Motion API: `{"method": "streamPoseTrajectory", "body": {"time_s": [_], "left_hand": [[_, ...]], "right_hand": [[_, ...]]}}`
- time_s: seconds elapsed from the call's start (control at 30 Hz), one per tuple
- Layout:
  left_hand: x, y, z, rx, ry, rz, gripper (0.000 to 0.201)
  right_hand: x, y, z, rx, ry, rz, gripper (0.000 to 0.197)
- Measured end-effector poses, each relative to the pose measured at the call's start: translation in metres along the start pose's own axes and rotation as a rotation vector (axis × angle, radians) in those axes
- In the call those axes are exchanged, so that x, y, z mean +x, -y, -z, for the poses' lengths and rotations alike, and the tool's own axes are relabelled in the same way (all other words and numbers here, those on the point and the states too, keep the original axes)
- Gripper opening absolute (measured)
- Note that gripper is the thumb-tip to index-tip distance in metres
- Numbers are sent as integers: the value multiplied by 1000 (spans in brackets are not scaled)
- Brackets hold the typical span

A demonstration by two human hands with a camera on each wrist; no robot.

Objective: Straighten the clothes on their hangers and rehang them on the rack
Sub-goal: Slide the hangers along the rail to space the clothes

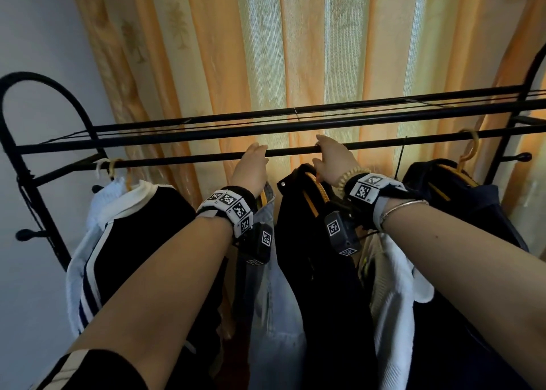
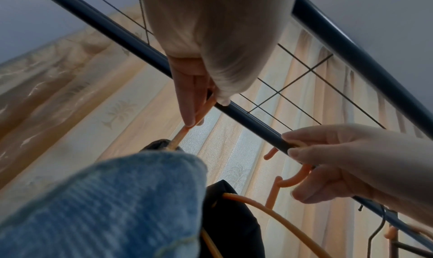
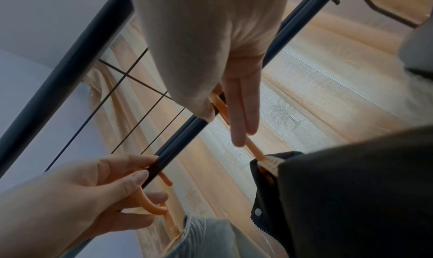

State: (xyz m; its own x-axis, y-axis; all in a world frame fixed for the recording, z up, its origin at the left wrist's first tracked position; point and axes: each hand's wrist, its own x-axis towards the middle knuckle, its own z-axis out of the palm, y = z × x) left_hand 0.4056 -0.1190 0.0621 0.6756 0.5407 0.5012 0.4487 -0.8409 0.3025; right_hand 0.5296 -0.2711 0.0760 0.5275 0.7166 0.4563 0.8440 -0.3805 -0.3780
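Observation:
Both hands are up at the black rack's lower rail point(image 1: 177, 160). My left hand point(image 1: 254, 160) pinches the orange hook point(image 2: 181, 137) of the hanger carrying a light blue denim garment point(image 1: 276, 271), with the hook over the rail. About a hand's width to the right, my right hand point(image 1: 326, 156) grips the orange hook point(image 3: 254, 149) of the hanger inside a black jacket point(image 1: 319, 271). That hook also sits on the rail. The right wrist view shows the left hand's fingers point(image 3: 131, 184) curled round hook and rail together. Both garments hang straight down under the hands.
At the rail's left end hang a black-and-white striped top point(image 1: 133, 227) and a white garment. A dark navy garment point(image 1: 461, 194) hangs at the right on another orange hanger, with a white piece point(image 1: 393, 286) beside the jacket. The rack's upper bars point(image 1: 295, 123) run just above. An orange curtain point(image 1: 295, 49) hangs behind.

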Motion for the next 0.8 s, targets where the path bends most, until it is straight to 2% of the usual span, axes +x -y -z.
{"method": "streamPoseTrajectory", "body": {"time_s": [0.17,0.37,0.5,0.6,0.8], "left_hand": [[-5,-4,5,12,-24,17,49],[-13,-14,8,74,-60,104,38],[-15,-10,18,-1,8,69,48],[-27,-3,32,-45,-2,47,51],[-41,48,78,15,8,52,36]], "right_hand": [[-10,4,3,60,-54,46,68],[-24,17,13,66,-47,120,64],[-31,21,17,68,-43,168,63],[-36,29,13,84,-39,198,59],[-31,86,-4,112,-21,256,48]]}}
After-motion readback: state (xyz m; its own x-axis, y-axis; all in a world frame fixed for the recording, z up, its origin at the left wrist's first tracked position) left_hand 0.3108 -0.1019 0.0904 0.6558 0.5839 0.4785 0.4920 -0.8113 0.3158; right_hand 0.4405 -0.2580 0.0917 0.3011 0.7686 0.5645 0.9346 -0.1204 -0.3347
